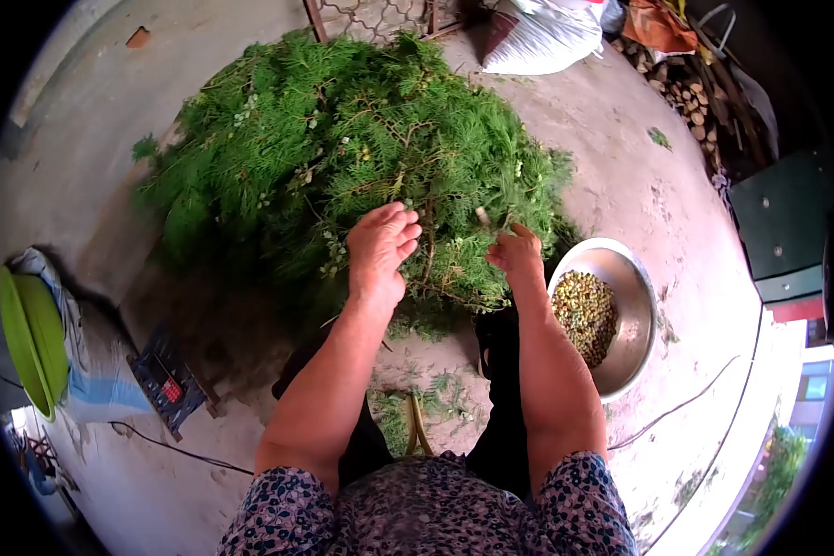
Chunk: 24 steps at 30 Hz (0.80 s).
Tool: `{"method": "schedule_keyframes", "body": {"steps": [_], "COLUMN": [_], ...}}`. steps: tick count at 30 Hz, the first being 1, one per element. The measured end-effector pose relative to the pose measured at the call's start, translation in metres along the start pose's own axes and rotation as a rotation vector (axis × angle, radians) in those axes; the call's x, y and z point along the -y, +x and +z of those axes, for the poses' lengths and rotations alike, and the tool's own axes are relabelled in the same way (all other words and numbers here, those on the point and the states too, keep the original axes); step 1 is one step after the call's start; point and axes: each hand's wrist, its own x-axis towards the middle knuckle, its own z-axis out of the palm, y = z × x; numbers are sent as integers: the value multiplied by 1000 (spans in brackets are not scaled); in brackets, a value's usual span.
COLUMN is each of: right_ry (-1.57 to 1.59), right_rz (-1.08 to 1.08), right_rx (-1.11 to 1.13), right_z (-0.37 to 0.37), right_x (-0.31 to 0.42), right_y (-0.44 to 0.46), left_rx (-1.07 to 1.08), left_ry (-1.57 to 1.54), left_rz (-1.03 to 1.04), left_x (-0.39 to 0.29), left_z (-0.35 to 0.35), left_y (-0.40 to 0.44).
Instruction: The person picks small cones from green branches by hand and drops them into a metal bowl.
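Note:
A big heap of green thuja branches with small pale cones lies in front of me. My left hand is at its near side, palm turned inward and fingers curled against a leafy sprig; the exact hold is partly hidden. A short way to the right, my right hand has its fingers drawn together in a pinch over the foliage. Whatever it grips is too small to make out. Beside my right forearm stands a metal bowl, partly filled with small green-brown cones.
At left stand a lime-green basin and a dark plastic crate. A white sack and stacked firewood are at the back right. A green cabinet stands at right. Cables run across the concrete floor.

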Motion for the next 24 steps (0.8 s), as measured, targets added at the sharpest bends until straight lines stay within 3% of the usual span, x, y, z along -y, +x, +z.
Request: {"method": "schedule_keyframes", "body": {"steps": [1,3,5,7,10,13,14,16,17,19,23,24], "right_ry": [-35,-413,-11,-38,-598,-1209,-1205,-1387,-1385,-1363,-1335,-1226], "right_rz": [-24,-328,-81,-29,-204,-643,-644,-845,-845,-529,-535,-418], "right_rx": [25,146,150,103,341,548,554,789,791,580,467,546], "right_z": [-1,-17,-1,2,7,17,20,25,25,27,23,26], "right_x": [2,-21,3,4,-7,-34,-48,-74,-83,-94,-100,-86], "right_y": [-4,16,-9,-9,-14,-6,-1,5,7,5,-9,-17], "left_rx": [-8,-18,-27,-70,-116,-176,-182,-200,-202,-206,-186,-171], "left_ry": [-12,-14,-38,-43,-120,-186,-183,-222,-220,-229,-227,-222], "left_rz": [4,4,17,19,60,105,108,117,118,114,104,103], "left_x": [-1,-6,-11,-18,-33,-41,-43,-46,-47,-49,-50,-49], "left_z": [-1,-2,-4,-7,-15,-26,-30,-36,-37,-38,-36,-36], "left_y": [0,2,2,6,10,16,17,19,18,18,17,18]}}
